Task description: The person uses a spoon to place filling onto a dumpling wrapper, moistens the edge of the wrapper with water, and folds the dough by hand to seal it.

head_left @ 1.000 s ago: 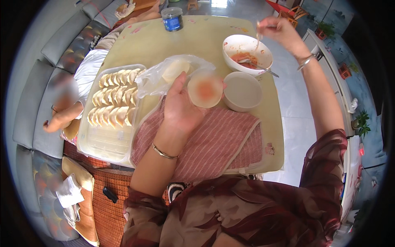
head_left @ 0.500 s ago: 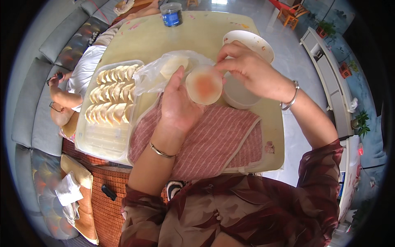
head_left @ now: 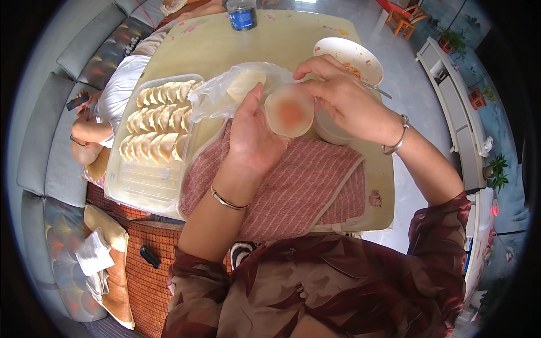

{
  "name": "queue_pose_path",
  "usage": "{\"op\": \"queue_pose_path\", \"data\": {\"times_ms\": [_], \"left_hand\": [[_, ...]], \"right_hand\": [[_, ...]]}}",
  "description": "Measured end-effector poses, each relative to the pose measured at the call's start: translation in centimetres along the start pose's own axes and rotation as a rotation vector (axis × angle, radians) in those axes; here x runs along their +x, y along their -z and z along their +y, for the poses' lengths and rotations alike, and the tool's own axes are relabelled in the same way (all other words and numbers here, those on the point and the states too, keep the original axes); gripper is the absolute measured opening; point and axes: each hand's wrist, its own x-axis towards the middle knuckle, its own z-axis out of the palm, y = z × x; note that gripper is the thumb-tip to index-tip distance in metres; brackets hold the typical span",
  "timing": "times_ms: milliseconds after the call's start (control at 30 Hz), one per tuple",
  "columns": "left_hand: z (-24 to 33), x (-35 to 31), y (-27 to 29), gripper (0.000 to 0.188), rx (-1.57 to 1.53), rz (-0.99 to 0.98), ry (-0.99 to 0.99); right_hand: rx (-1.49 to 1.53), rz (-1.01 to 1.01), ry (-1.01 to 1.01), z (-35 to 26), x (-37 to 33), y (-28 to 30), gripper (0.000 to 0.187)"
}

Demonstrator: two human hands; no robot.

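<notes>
1. The dumpling wrapper (head_left: 273,119), reddish filling (head_left: 291,112) at its middle, is held above the far edge of the striped towel (head_left: 293,186).
2. Your left hand (head_left: 253,141) is palm up, supporting it on the fingers, thumb clear.
3. Your right hand (head_left: 345,100) has come down from above the white bowl (head_left: 338,46) to the wrapper's right rim, so both hands are now at it. Blur hides whether thumb and forefinger pinch that rim; I cannot tell.
4. Left of them lies the plastic bag (head_left: 211,101); farther left, the tray (head_left: 143,188) holds three rows of folded dumplings (head_left: 155,118).
5. Your right hand partly covers the white bowl and the greyish bowl (head_left: 332,133), whose contents I can't make out.
</notes>
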Motion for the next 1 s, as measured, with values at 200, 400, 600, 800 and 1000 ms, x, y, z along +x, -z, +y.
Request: {"op": "queue_pose_path", "data": {"times_ms": [200, 400, 600, 800, 1000], "left_hand": [[0.1, 0.1, 0.0, 0.056, -0.006, -0.008, -0.011], [0.0, -0.2, -0.4, 0.055, 0.004, -0.011, -0.040], [0.1, 0.2, 0.2, 0.051, 0.019, -0.036, -0.051], [0.0, 0.0, -0.1, 0.055, -0.020, -0.002, -0.054], [0.3, 0.0, -0.1, 0.058, -0.060, -0.025, -0.038]], "right_hand": [[-0.019, 0.013, 0.033, -0.4, -0.4, -0.2, 0.039], [-0.027, 0.053, 0.029, -0.4, -0.6, -0.6, 0.041], [-0.094, -0.064, 0.072, -1.2, -0.3, -0.8, 0.039], [-0.096, -0.036, 0.029, -0.4, -1.3, 0.5, 0.044], [0.150, 0.136, -0.069, -0.8, -2.3, 1.2, 0.036]]}}
